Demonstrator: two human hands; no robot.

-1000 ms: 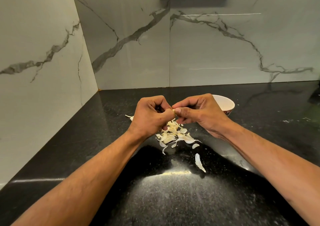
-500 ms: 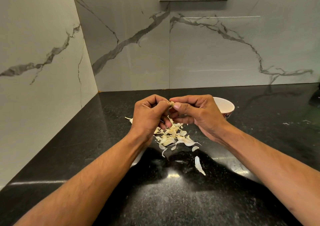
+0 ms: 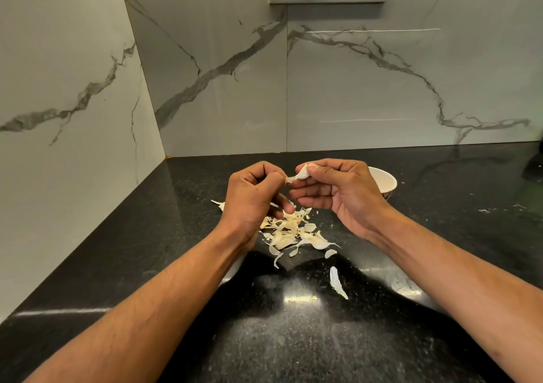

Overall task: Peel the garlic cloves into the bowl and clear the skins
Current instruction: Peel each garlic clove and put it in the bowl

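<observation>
A black speckled counter [image 3: 123, 253] meets marble walls [image 3: 367, 88] at its far-left corner. Toward its far edge, the right hand [image 3: 338, 194] pinches a garlic clove [image 3: 299, 175] with thumb and forefinger; the left hand [image 3: 252, 200], fingers curled, nips its tip. Beneath lies a heap of skins [image 3: 291, 232]. The bowl [image 3: 383, 182] stands behind the right hand.

Both bare forearms are reaching forward and angling inward, so the hands are meeting in mid-air. The left hand [image 3: 252, 197] is curling into a loose fist, its thumb and forefinger forming a pinching grip. Just to its right, the right hand [image 3: 338, 194] is turning palm inward, its thumb and forefinger also pinching.
</observation>
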